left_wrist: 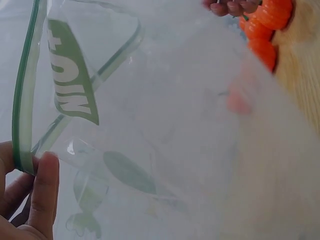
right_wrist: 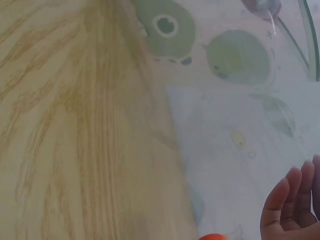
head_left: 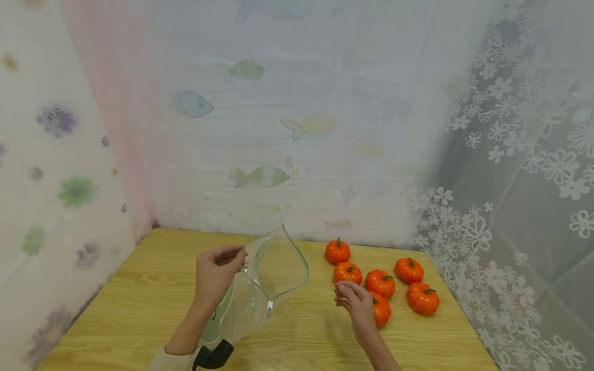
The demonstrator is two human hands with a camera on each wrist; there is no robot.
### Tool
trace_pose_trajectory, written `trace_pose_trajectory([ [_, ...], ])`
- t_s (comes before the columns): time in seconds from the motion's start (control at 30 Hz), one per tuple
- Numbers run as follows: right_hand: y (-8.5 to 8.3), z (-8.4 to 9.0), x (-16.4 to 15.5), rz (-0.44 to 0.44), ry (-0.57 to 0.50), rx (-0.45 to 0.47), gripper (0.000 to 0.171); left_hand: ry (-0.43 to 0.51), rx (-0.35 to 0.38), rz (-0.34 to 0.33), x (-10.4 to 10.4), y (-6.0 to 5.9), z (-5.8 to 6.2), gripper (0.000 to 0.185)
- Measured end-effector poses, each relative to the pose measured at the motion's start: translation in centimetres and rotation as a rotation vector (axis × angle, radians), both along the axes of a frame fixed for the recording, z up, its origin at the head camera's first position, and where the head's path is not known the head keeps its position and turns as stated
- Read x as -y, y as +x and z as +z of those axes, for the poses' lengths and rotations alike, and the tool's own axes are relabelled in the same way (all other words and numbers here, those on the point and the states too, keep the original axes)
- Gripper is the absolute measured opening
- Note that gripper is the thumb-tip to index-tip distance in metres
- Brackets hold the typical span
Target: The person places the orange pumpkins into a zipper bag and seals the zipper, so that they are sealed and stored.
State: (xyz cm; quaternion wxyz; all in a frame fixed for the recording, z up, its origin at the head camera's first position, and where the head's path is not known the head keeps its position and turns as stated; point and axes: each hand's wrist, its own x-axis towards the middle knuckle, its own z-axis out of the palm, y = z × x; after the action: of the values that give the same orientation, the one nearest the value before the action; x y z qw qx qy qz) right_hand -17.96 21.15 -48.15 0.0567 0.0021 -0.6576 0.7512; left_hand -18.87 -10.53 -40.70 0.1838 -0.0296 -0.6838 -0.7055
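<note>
A clear zip bag [head_left: 243, 309] with green-lined edges hangs above the table with its mouth spread wide. My left hand [head_left: 217, 273] pinches the bag's rim between thumb and fingers. Green prints and white lettering show on the bag [left_wrist: 75, 75] in the left wrist view. A white slider [head_left: 270, 305] sits at the near corner of the mouth. My right hand [head_left: 355, 304], apart from the bag, has loosely bent fingers with nothing visible in them. Just beyond it are small orange pumpkins, the nearest pumpkin [head_left: 381, 310] partly hidden by that hand.
Several orange pumpkins with green stems, among them a back pumpkin [head_left: 337, 251] and a right-hand pumpkin [head_left: 423, 299], stand on the right of the wooden table [head_left: 125, 288]. Curtains printed with fish and flowers enclose the table's back and sides.
</note>
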Motion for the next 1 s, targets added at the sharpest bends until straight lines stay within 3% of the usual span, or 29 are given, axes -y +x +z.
trace_pose_trajectory([
  [0.3, 1.1, -1.0, -2.0, -0.056, 0.032, 0.016, 0.017, 0.014, -0.003, 0.027, 0.0, 0.0, -0.2, 0.013],
  [0.53, 1.4, -1.4, -3.9, -0.212, 0.108, -0.029, 0.019, 0.022, -0.009, 0.038, 0.1, 0.0, -0.1, 0.014],
  [0.8, 1.3, -2.1, -6.8, -0.397, 0.111, -0.102, 0.021, 0.036, -0.019, 0.035, 0.2, 0.2, -0.1, 0.015],
  [0.9, 1.0, -2.3, -7.9, -0.431, 0.144, -0.072, 0.021, 0.034, -0.015, 0.028, 0.2, 0.2, 0.0, 0.015],
  [1.0, 0.9, -2.3, -8.9, -0.422, 0.253, 0.023, 0.028, 0.034, -0.018, 0.019, 0.2, 0.1, 0.0, 0.015],
])
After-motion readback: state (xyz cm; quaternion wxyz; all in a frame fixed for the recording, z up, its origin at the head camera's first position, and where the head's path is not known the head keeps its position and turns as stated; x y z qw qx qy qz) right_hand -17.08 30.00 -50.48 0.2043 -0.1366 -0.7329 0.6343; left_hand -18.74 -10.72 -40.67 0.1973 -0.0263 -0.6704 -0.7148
